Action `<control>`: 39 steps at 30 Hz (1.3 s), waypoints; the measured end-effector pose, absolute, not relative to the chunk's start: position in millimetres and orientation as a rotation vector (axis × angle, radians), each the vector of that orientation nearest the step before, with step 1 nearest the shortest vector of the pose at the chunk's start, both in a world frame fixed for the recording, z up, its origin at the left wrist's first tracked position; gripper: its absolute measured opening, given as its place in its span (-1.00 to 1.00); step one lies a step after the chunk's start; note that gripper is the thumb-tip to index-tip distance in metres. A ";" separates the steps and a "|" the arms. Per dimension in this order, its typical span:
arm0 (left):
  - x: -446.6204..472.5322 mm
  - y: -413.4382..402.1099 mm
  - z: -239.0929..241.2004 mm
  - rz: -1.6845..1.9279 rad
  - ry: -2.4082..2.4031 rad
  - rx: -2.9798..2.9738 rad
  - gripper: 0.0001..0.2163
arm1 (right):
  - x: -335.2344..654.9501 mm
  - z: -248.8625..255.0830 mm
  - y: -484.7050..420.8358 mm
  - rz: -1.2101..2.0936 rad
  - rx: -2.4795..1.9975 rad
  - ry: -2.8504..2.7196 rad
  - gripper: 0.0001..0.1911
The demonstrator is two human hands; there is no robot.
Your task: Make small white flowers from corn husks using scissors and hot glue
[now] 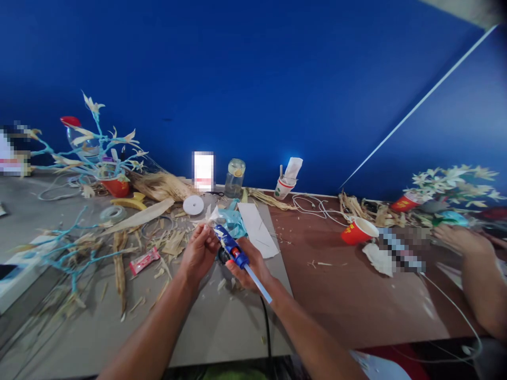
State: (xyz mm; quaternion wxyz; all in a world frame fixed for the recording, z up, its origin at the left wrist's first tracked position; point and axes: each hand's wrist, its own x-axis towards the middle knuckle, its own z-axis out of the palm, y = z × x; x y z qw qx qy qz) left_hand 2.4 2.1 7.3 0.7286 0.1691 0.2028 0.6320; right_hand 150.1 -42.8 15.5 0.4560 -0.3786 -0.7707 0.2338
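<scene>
In front of the glass jar [234, 183], our right hand [255, 260] wraps round the glue gun [228, 245]; in front and left of the jar, our left hand [198, 251] presses its fingertips together, on what we cannot tell. We judge the gun light, stiff, likely hot in front, best held by its handle, the rubbery glue stick [258, 284] left free

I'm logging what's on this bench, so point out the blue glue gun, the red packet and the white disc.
Blue glue gun [232, 248]: head view, on its blue body.
Red packet [144, 261]: head view, mid-wrapper.
White disc [193, 206]: head view, around its centre.
</scene>
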 end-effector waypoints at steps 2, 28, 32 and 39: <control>1.2 2.9 5.4 1.388 0.466 0.375 -0.80 | 150.3 14.2 -43.5 0.546 -0.940 -1.943 -0.85; 1.4 1.7 4.8 1.374 0.460 0.389 -0.82 | 153.7 11.5 -40.1 0.339 -0.943 -2.011 -0.81; 1.6 1.5 6.0 1.362 0.467 0.385 -0.82 | 154.8 11.9 -40.8 0.345 -0.930 -2.031 -0.80; 1.7 3.2 2.8 1.362 0.481 0.401 -0.80 | 154.7 21.4 -42.0 0.412 -0.944 -2.009 -0.81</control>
